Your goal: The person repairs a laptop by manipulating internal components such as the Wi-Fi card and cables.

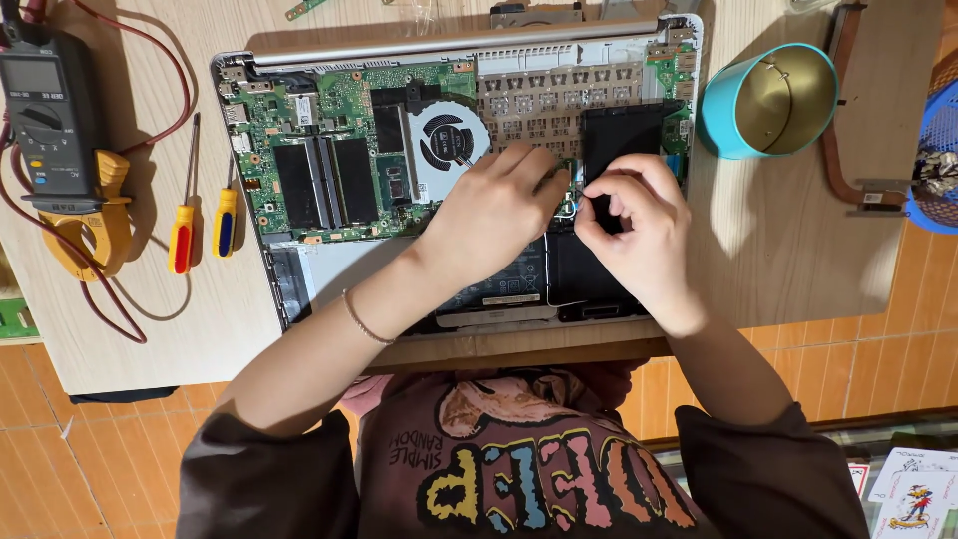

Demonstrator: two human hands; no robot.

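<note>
An opened laptop [299,284] lies on the wooden table with its green circuit board [339,120], round fan [449,140] and black battery [499,289] exposed. My left hand [494,215] rests on the laptop's middle, fingers curled down near the fan's right side. My right hand [639,225] is beside it, fingertips pinched on a small part next to a black flat component [624,130]. What the fingers pinch is too small to tell. Both hands nearly touch over the board's centre.
A grey clamp meter [50,120] with red leads lies at the left. Two screwdrivers [185,215] with yellow-and-red and yellow-and-blue handles lie beside the laptop. A teal cup [773,100] and a copper heat pipe [843,160] are at the right. Playing cards [913,489] lie on the floor.
</note>
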